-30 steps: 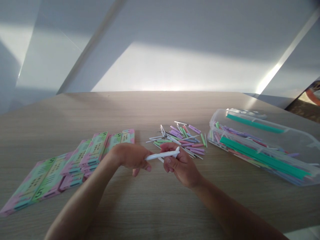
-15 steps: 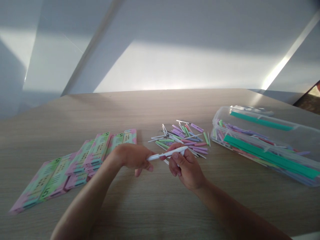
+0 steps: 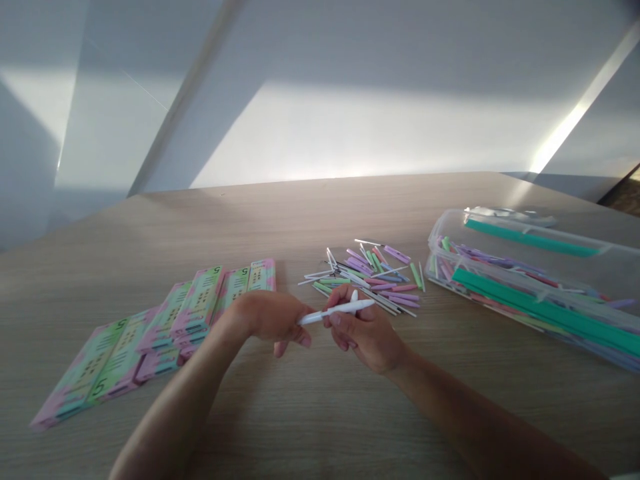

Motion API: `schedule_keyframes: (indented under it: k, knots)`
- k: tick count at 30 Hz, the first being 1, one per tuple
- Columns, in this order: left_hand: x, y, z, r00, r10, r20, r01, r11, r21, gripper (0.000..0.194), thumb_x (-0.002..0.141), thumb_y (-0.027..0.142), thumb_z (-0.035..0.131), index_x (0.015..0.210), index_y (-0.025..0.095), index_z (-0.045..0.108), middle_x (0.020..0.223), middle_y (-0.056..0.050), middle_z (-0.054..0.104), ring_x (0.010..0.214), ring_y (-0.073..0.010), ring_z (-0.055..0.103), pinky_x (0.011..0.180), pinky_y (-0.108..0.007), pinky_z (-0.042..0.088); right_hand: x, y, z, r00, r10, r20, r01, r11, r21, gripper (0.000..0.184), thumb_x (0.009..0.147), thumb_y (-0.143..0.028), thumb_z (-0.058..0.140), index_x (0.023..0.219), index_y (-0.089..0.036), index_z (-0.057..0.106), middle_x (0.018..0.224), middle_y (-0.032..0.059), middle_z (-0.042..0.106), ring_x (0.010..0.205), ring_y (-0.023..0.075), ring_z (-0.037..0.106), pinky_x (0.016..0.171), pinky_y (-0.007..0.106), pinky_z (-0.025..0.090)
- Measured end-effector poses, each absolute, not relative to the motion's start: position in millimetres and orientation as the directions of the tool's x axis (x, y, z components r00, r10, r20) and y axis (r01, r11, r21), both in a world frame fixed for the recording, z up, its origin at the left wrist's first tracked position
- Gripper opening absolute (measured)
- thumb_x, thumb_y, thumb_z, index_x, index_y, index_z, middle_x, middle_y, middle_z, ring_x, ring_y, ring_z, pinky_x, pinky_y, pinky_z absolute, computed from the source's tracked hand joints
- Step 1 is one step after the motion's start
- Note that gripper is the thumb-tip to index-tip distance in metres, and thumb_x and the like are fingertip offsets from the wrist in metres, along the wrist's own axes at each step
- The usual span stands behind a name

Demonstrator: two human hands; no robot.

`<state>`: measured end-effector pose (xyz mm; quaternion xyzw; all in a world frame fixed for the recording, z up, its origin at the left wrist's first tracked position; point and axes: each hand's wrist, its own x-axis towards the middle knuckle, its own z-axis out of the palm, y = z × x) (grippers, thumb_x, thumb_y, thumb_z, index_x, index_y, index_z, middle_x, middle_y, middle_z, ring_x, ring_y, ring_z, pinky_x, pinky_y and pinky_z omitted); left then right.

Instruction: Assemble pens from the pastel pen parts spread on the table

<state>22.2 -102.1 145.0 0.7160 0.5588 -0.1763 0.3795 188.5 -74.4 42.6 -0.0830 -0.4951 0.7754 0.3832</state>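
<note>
A slim white pen [image 3: 353, 307] lies nearly level between my two hands. My left hand [image 3: 277, 319] has hold of its left end, the fingers mostly hidden behind the back of the hand. My right hand [image 3: 367, 333] pinches the pen's middle between thumb and fingers. A second short white piece [image 3: 355, 295] pokes up behind the pen at my right fingers; I cannot tell what it is. Just beyond my right hand lies a loose pile of pen refills and purple, green and pink pen parts [image 3: 360, 263] on the wooden table [image 3: 320, 413].
Several pink-and-green boxes [image 3: 197, 300] marked 5 lie overlapped at the left. On the right stands a clear plastic case [image 3: 540, 310] with green strips, holding many coloured pens. A white wall [image 3: 350, 133] rises behind the table.
My right hand has turned slightly, and the short white piece now shows above the pen instead of under its right end. Both hands still hold the pen. The view has shifted a little.
</note>
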Motion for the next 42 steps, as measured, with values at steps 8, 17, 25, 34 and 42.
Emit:
schedule_keyframes:
  k: [8,17,25,34,42]
  knots:
    - [19.9,-102.1,146.2,0.338,0.671,-0.660,0.924,-0.102,0.369,0.029,0.080,0.021,0.052,0.109,0.023,0.055,0.039,0.008,0.051,0.059,-0.0172,0.060,0.059,-0.022,0.042,196.4,-76.7,43.1,-0.672,0.689,0.272,-0.542,-0.207,-0.815,0.009,0.082,-0.020,0.059,0.087,-0.017,0.053,0.075,0.0016,0.067,0.037,0.0018,0.033,0.037,0.018,0.026]
    - [21.6,-102.1,145.4,0.325,0.670,-0.667,0.933,-0.112,0.342,0.024,0.082,0.023,0.051,0.105,0.020,0.057,0.044,0.005,0.058,0.063,-0.0178,0.062,0.061,-0.023,0.043,192.0,-77.8,42.4,-0.676,0.701,0.226,-0.512,-0.227,-0.828,0.014,0.079,-0.022,0.063,0.090,-0.018,0.056,0.073,0.0000,0.063,0.039,0.0030,0.035,0.037,0.018,0.025]
    - [23.0,-101.4,144.2,0.303,0.658,-0.690,0.940,-0.089,0.329,0.023,0.081,0.022,0.051,0.102,0.018,0.059,0.045,0.005,0.060,0.063,-0.0172,0.063,0.059,-0.021,0.043,188.3,-79.8,46.5,-0.635,0.753,0.173,-0.627,-0.371,-0.685,0.010,0.076,-0.021,0.066,0.083,-0.015,0.063,0.049,-0.0075,0.043,0.040,0.0033,0.026,0.040,0.019,0.028]
    - [25.1,-101.3,148.2,0.302,0.657,-0.691,0.939,-0.081,0.334,0.023,0.082,0.024,0.051,0.103,0.017,0.057,0.051,0.003,0.065,0.065,-0.0180,0.063,0.062,-0.023,0.044,192.5,-74.0,58.0,-0.570,0.802,0.176,-0.688,-0.350,-0.636,0.013,0.079,-0.028,0.064,0.087,-0.020,0.060,0.081,0.0030,0.068,0.060,0.0121,0.060,0.063,0.029,0.048]
    - [21.7,-98.7,142.3,0.296,0.653,-0.697,0.941,-0.074,0.331,0.017,0.081,0.021,0.051,0.096,0.018,0.058,0.049,0.002,0.065,0.067,-0.0185,0.065,0.062,-0.023,0.043,205.3,-51.7,56.5,-0.513,0.850,0.115,-0.740,-0.371,-0.561,0.015,0.079,-0.033,0.064,0.083,-0.020,0.058,0.072,0.0009,0.069,0.051,0.0099,0.058,0.059,0.027,0.050]
